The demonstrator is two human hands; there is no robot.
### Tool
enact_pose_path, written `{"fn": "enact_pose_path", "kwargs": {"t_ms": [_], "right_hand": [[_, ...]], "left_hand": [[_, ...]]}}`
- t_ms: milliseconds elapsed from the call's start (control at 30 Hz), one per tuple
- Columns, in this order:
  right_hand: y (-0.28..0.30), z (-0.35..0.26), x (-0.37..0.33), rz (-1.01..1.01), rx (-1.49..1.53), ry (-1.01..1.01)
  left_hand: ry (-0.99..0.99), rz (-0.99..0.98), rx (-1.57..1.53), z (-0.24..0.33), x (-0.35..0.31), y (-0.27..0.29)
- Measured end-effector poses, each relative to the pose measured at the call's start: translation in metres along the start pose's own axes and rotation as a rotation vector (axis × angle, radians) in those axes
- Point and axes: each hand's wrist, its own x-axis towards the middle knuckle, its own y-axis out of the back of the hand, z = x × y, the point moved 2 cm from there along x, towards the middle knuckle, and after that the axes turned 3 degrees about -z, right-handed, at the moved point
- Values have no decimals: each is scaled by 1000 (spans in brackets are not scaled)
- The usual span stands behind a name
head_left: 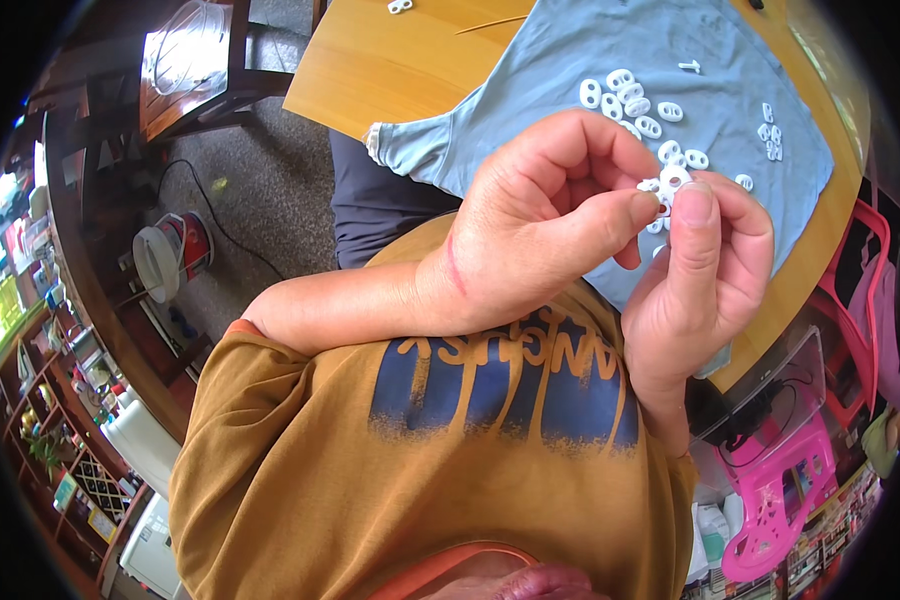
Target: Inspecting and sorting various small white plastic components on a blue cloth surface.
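One small white part (676,179) held between the hands | left hand (560,205): narrow thumb-finger pinch on its left | right hand (705,260): thumb-finger pinch on its right | similar white pieces (630,94) beyond, far side, on blue cloth (530,95)

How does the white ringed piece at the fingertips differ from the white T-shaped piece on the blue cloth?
The ringed piece is held between the left hand and right hand; the T-shaped piece lies on the blue cloth. The ringed piece shows a round opening; the T-shaped piece, a slim stem and wider end. Both are white.
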Motion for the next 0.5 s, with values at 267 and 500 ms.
{"fn": "enact_pose_path", "kwargs": {"t_ms": [267,500], "right_hand": [[2,-4,-3,-18,36,-137],[9,-3,-3,-219,-2,-26]], "left_hand": [[-62,-93,68,-7,0,1],[-148,-171,121,-6,-2,3]]}}
